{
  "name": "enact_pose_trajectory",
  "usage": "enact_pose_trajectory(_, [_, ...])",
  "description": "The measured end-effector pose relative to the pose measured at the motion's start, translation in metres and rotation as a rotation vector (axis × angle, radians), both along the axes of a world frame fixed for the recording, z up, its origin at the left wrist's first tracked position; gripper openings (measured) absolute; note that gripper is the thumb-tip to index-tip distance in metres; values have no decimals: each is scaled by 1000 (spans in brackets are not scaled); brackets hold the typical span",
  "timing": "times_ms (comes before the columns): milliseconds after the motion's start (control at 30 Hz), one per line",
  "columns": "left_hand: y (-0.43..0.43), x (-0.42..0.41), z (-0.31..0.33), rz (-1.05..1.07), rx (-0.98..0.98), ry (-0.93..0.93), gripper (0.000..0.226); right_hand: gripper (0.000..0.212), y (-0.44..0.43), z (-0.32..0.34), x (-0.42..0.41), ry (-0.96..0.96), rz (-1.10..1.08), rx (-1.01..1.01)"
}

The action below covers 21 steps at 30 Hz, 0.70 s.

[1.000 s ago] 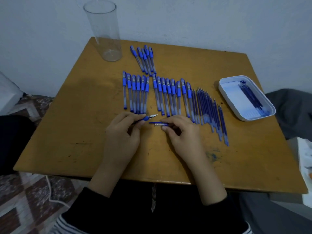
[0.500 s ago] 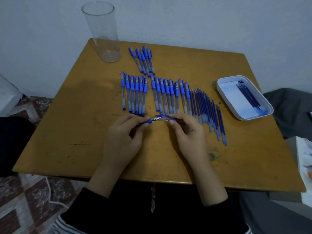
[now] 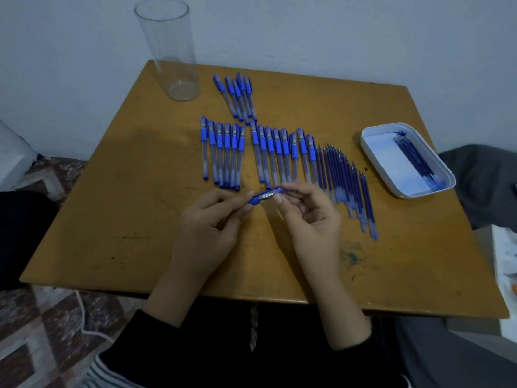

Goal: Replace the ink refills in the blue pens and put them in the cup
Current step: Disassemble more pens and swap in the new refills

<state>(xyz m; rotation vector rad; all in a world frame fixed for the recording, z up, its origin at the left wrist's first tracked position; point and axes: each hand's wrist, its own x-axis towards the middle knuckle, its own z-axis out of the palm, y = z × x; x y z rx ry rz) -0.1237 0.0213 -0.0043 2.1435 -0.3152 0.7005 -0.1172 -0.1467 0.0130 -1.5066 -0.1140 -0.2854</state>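
My left hand (image 3: pixel 208 225) pinches the blue grip end of a pen (image 3: pixel 256 199) above the table's middle. Its cap (image 3: pixel 270 195) is pinched by my right hand (image 3: pixel 310 219), cap and pen meeting between the fingertips. Behind my hands lies a row of several capped blue pens (image 3: pixel 260 152), with a smaller group of pens (image 3: pixel 237 96) further back. Several loose dark-blue refills (image 3: pixel 344 180) lie to the right of the row. A tall clear cup (image 3: pixel 170 49) stands at the back left corner, with nothing inside.
The wooden table (image 3: pixel 140 219) has a white tray (image 3: pixel 377 155) at its right side holding a few dark refills. A blue ink stain marks the wood right of my right hand. A white wall rises behind; patterned floor shows at the left.
The cap in my right hand and the pen tip in my left hand have come together; a second ago they were apart. Both hands rose slightly off the table.
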Motion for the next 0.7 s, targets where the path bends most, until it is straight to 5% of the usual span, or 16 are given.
enact_pose_trajectory(167, [0, 0, 1, 7, -6, -6, 21, 14, 18, -7, -4, 59, -75, 201])
enact_pose_trajectory(700, [0, 3, -6, 19, 8, -17, 19, 12, 18, -10, -1, 77, -95, 127])
